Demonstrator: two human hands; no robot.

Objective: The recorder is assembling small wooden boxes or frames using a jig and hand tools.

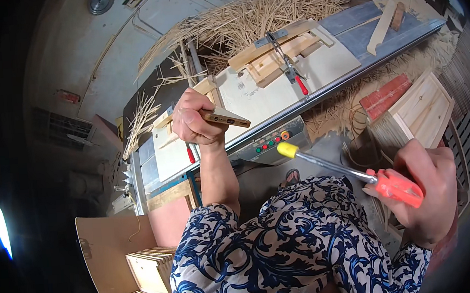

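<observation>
My left hand [194,119] is raised over the left part of the white work board [301,84]. Its fingers are closed round a flat tan piece [227,118] with dark slots along its edge. At the right, my right hand [434,187] grips a red-handled tool [337,167] with a metal shaft and a yellow tip, which points up and left. On the board a wooden workpiece [267,67] lies under a metal toggle clamp [289,66] with a red handle. Another red clamp handle [191,154] shows below my left hand, which hides part of the wood there.
Thin wood strips [259,22] are heaped behind the board. A panel with coloured buttons [273,144] sits under the front edge. Stacked wooden panels [426,108] stand at the right, with a red block [385,97] beside them. Cartons with slats [111,247] fill the lower left.
</observation>
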